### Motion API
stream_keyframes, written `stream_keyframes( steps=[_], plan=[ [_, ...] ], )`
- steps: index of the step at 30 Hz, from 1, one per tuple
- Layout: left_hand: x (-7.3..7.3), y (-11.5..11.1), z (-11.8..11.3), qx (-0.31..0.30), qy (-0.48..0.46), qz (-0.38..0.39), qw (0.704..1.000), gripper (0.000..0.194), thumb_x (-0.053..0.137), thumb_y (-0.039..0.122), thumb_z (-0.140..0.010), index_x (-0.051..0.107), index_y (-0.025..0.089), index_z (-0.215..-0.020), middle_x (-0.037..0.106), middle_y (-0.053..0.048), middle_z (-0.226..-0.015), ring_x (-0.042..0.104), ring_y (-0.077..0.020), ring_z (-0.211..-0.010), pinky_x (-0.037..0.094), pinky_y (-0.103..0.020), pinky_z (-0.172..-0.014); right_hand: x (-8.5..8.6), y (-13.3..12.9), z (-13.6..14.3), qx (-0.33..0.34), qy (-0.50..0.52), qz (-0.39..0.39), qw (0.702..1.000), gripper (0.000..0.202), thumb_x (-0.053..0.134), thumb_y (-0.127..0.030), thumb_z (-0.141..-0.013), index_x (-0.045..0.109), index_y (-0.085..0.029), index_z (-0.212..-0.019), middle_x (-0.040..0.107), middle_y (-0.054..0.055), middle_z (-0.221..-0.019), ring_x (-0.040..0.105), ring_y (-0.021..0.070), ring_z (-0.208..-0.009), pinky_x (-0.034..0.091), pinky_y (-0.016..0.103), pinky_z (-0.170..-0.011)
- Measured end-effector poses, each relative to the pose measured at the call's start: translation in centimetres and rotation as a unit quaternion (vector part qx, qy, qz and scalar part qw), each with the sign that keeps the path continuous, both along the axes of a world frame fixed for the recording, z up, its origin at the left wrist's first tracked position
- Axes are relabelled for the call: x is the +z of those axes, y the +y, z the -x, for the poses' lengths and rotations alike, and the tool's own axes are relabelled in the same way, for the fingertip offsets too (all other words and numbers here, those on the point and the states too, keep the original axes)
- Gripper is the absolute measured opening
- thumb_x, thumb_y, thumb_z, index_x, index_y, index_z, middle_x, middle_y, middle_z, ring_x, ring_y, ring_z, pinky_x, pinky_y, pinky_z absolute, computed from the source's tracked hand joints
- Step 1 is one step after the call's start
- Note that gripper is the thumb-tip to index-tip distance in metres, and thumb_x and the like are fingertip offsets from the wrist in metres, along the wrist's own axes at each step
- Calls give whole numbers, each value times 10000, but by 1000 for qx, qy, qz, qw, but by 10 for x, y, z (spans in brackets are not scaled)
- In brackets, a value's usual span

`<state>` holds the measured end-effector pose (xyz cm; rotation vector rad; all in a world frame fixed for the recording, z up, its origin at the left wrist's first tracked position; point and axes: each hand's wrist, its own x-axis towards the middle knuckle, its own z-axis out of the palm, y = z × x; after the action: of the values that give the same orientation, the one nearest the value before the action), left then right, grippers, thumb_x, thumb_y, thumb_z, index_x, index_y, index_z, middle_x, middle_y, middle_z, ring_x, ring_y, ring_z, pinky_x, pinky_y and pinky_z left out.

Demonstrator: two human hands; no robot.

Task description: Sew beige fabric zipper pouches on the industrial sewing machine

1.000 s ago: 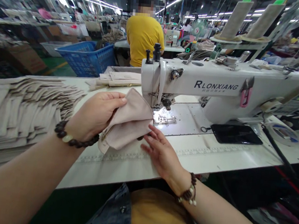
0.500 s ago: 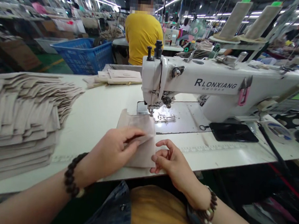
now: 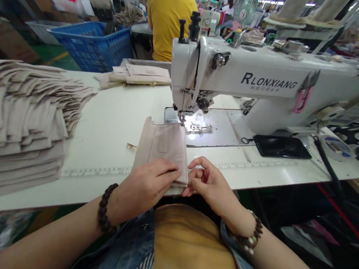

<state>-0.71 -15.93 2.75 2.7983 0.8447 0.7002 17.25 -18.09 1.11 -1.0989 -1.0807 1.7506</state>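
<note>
A flat beige fabric pouch (image 3: 163, 143) lies on the sewing table, its far edge at the needle of the white sewing machine (image 3: 266, 62). A stitched rectangle marks its upper face, and a gold zipper pull (image 3: 131, 146) sticks out on the left. Across the near part lies my left hand (image 3: 146, 185), fingers together and holding the fabric down; its thumb is mostly hidden. My right hand (image 3: 208, 184) has curled fingers, with thumb and fingertips closed at the pouch's near right corner. Exactly how they grip the edge is partly hidden.
Stacked beige fabric pieces (image 3: 26, 139) cover the table's left side. More pouches (image 3: 140, 74) lie behind, near a blue basket (image 3: 93, 47). A black phone (image 3: 282, 146) rests right of the needle; pink-handled snips (image 3: 305, 94) hang on the machine. A person in yellow (image 3: 169, 22) sits ahead.
The lifted fabric layer now lies flat under my left hand, showing the stitched rectangle and zipper pull. My right hand has come to the pouch's corner. The view has tilted down.
</note>
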Motion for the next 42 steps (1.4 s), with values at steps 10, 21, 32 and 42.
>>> stream_keyframes(
  steps=[10,21,32,42],
  plan=[
    [-6,-3,1,-10,29,-49,998,231,384,109,-853,587,83,-961,591,-105,-906,546,-186,-829,503,-316,-742,3,-1,-1,2,-16,-19,1000,137,564,-208,-697,491,-163,-803,547,-75,-535,591,82,-506,457,182,-503],
    [-1,-2,-4,-31,34,-90,995,195,435,135,-846,621,78,-831,605,-87,-780,548,-185,-737,503,-318,-681,-3,-1,-4,4,4,-9,1000,150,581,-242,-722,498,-164,-819,561,-55,-581,613,96,-568,506,225,-586],
    [-4,-2,-7,3,-31,-18,999,191,435,141,-859,616,96,-821,598,-63,-748,542,-149,-707,482,-272,-651,-10,-12,-16,9,-375,-475,796,194,512,-157,-813,553,-153,-1003,583,42,-775,535,114,-695,437,231,-607],
    [6,-1,-4,-10,-32,-14,999,217,387,138,-881,600,108,-852,607,-59,-793,539,-146,-726,478,-262,-663,18,-1,-19,66,-446,-652,610,194,412,-53,-839,584,-81,-753,473,23,-568,351,119,-550,250,279,-497]
  ],
)
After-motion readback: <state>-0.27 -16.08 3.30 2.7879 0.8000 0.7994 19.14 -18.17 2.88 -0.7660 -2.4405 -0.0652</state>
